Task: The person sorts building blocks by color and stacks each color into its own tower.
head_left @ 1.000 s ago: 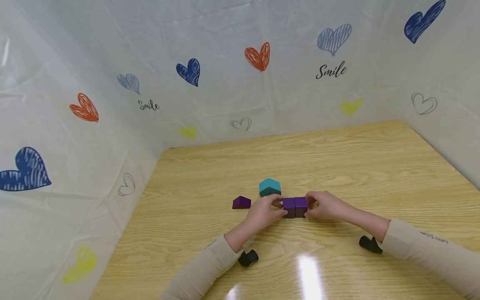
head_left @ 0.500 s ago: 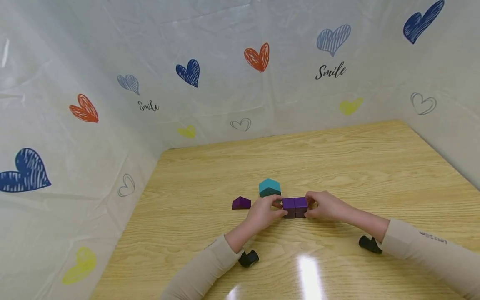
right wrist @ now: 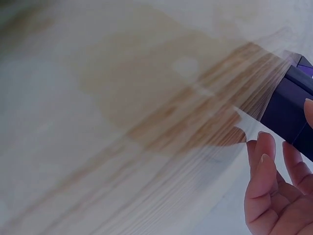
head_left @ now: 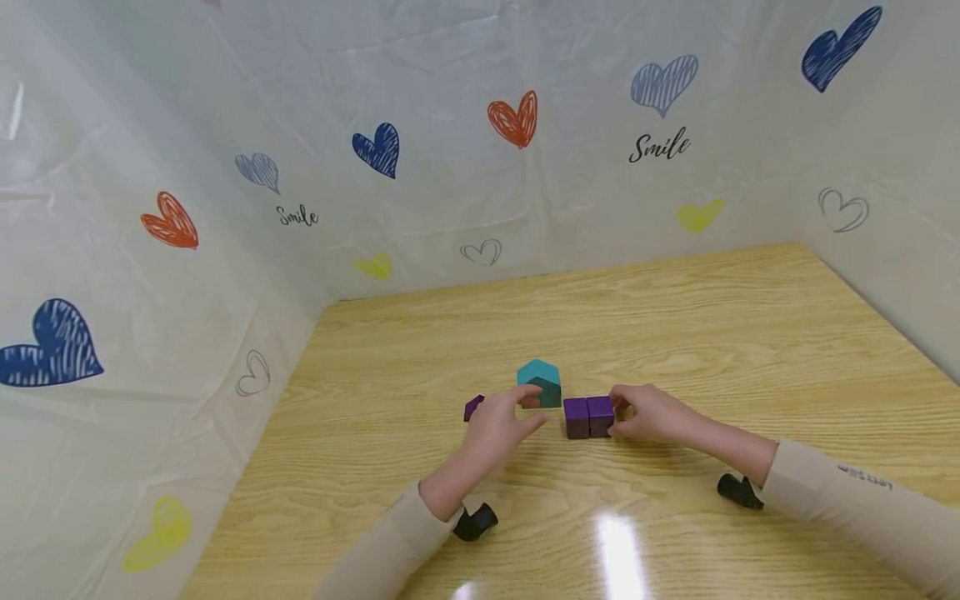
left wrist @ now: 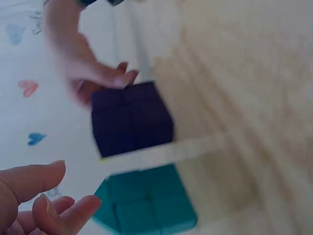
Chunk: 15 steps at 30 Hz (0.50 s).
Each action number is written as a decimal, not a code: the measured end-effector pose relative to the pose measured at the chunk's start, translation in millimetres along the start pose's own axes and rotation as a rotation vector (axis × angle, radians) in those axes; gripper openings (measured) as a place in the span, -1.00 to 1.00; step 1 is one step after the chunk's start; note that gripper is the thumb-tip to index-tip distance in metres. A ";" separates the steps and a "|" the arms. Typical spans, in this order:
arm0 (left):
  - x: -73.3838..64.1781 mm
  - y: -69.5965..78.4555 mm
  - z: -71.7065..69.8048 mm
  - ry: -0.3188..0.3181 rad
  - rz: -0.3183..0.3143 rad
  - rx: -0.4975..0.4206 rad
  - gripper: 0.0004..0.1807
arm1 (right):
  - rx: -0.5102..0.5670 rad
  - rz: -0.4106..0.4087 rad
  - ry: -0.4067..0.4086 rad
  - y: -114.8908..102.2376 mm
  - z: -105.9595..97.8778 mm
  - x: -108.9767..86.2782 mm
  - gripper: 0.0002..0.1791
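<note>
Two purple blocks (head_left: pixel 588 418) stand side by side on the wooden table, forming one bar. My right hand (head_left: pixel 651 412) holds the right-hand block at its outer end between thumb and fingers. To the left of the pair and apart from it is my left hand (head_left: pixel 495 425), its thumb and fingers spread around nothing. Beyond those fingers sits a teal block (head_left: pixel 538 371) with a pointed back, partly covered by them in the head view. A smaller purple piece (head_left: pixel 472 407) peeks out behind the left hand, mostly hidden. The left wrist view has the teal block (left wrist: pixel 149 200) nearest the left fingertips.
A wooden tabletop (head_left: pixel 675 325) extends around the blocks. White sheeting with printed hearts (head_left: pixel 450 200) hangs along the back and both sides. Black wrist devices (head_left: pixel 476 522) are worn below both sleeves.
My left hand has let go of the left purple block and shifted left, uncovering more of the teal block and covering part of the small purple piece. The right hand stays in place.
</note>
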State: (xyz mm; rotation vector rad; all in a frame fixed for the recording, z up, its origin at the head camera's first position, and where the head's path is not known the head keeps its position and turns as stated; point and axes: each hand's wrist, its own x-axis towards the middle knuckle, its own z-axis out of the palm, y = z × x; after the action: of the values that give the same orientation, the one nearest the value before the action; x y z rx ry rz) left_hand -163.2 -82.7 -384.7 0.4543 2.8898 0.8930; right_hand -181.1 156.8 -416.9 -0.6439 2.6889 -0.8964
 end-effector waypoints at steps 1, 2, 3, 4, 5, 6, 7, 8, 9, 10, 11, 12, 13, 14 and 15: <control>-0.6 -2.8 -5.5 0.015 -0.003 -0.011 -0.56 | 0.001 -0.001 0.001 -0.1 0.0 0.1 -0.67; -0.6 -6.1 -10.6 0.031 -0.006 -0.025 -0.56 | 0.001 -0.002 0.001 -0.3 -0.1 0.1 -0.68; -0.8 -9.0 -15.7 0.048 -0.012 -0.036 -0.56 | 0.001 -0.003 0.003 -0.3 -0.1 0.1 -0.68; -0.6 -12.7 -20.3 0.064 -0.018 -0.038 -0.55 | 0.001 -0.005 0.005 -0.3 -0.1 0.1 -0.69; -0.2 -16.9 -24.3 0.072 -0.026 -0.046 -0.54 | 0.000 -0.006 0.007 -0.3 -0.1 0.1 -0.69; 0.4 -21.3 -27.7 0.075 -0.041 -0.056 -0.53 | -0.001 -0.008 0.009 -0.3 -0.1 0.1 -0.69; 0.9 -25.9 -30.6 0.069 -0.058 -0.067 -0.51 | -0.002 -0.009 0.009 -0.4 0.0 0.0 -0.69; 1.7 -31.1 -32.6 0.061 -0.071 -0.070 -0.50 | -0.002 -0.008 0.008 -0.5 0.1 0.0 -0.69; 2.2 -36.4 -34.2 0.047 -0.086 -0.072 -0.48 | -0.002 -0.009 0.008 -0.7 0.1 0.0 -0.69; 2.7 -42.1 -35.0 0.033 -0.099 -0.066 -0.47 | 0.000 -0.009 0.007 -1.0 0.1 0.0 -0.69; 3.3 -47.8 -35.4 0.013 -0.113 -0.073 -0.46 | 0.001 -0.008 0.007 -1.4 0.1 0.0 -0.69; 3.6 -53.0 -35.7 -0.006 -0.127 -0.071 -0.45 | 0.003 -0.007 0.006 -1.8 0.0 -0.1 -0.70; 3.9 -58.4 -35.6 -0.024 -0.130 -0.064 -0.45 | 0.005 -0.006 0.005 -2.3 0.0 -0.1 -0.70; 4.3 -63.4 -35.2 -0.041 -0.130 -0.055 -0.44 | 0.005 -0.004 0.004 -2.8 -0.1 -0.2 -0.71; 4.3 -67.9 -35.0 -0.058 -0.129 -0.046 -0.44 | 0.006 -0.003 0.002 -3.2 -0.1 -0.2 -0.71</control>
State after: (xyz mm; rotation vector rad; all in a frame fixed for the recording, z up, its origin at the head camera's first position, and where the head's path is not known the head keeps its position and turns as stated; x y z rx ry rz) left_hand -190.5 -153.5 -394.0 0.2810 2.8026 0.9086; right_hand -179.9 154.7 -414.9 -0.6456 2.6871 -0.9060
